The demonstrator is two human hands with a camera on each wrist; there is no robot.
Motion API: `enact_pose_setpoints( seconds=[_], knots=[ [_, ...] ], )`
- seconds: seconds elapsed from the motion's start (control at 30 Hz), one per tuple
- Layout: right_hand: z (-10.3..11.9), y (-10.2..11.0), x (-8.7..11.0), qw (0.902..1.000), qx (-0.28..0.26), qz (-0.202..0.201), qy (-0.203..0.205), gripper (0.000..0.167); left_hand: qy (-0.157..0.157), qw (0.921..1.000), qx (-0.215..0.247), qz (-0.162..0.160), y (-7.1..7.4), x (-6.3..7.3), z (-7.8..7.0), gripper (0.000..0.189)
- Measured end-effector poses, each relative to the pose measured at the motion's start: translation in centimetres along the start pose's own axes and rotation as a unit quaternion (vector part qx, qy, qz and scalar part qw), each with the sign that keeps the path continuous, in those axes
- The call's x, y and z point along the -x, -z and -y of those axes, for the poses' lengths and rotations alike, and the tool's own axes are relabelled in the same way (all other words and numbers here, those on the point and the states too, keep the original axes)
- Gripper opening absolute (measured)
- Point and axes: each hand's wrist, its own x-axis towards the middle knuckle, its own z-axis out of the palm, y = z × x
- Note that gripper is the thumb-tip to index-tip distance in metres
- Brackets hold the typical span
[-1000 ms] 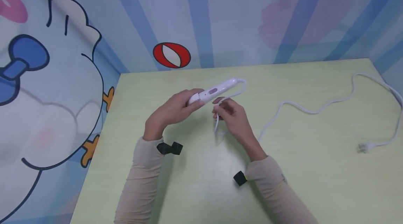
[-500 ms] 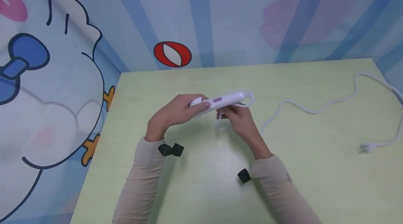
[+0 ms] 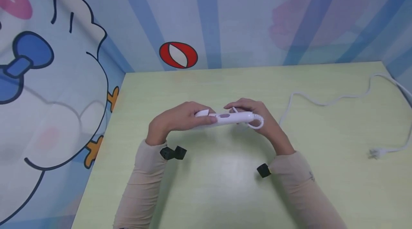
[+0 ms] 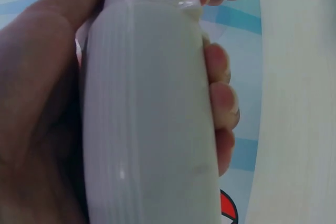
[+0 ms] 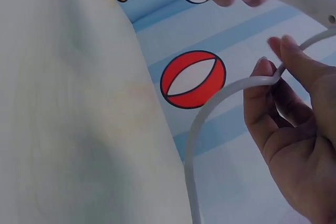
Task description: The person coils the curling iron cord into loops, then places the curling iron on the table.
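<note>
My left hand (image 3: 183,116) grips a white corded hair iron (image 3: 236,117), thumb along its near side. Held above the table, the iron lies nearly level, its cord end to the right and a greyish panel facing up. The left wrist view shows the broad white body (image 4: 152,103) between palm and curled fingertips (image 4: 223,98). Just beyond the cord end, my right hand (image 3: 260,107) pinches the white cord (image 5: 197,140) between thumb and fingers. Near the handle the cord makes a small loop. In the head view the iron's left end is partly hidden by my left hand.
The rest of the cord winds over the right side of the pale table (image 3: 212,193) to a white plug (image 3: 378,153). Walls with printed cartoon figures and a red-and-white ball (image 3: 178,55) border the table at the back and left.
The hair iron has come down and turned from a slant to nearly level. My right hand has moved right and slightly away from me, shifting along with the cord.
</note>
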Motion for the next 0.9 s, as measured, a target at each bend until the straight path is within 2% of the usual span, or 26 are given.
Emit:
enact_pose_setpoints(
  seconds=[0.13,0.23,0.5,0.73,0.9],
  knots=[
    [-0.8,1.2,-0.2,0.9949,0.014,-0.005,-0.1,0.02,0.003,0.9999,-0.011,0.007,-0.2,-0.1,-0.1,0.027],
    [-0.7,2.0,-0.4,0.9893,0.057,-0.012,-0.133,0.018,0.008,0.9996,-0.025,0.01,-0.1,0.0,-0.2,0.025],
    [0.5,2.8,-0.7,0.9805,0.172,-0.026,-0.092,0.01,0.06,0.9943,-0.088,-0.003,-0.4,-0.1,0.0,0.033],
    [1.4,1.9,-1.2,0.9681,0.24,-0.004,-0.071,0.009,0.117,0.9814,-0.149,-0.03,-1.0,-0.3,-0.3,0.04],
    [1.9,1.2,-1.3,0.959,0.276,-0.005,-0.066,0.007,0.149,0.9715,-0.178,-0.048,-1.4,-0.5,-0.6,0.041]
  ],
)
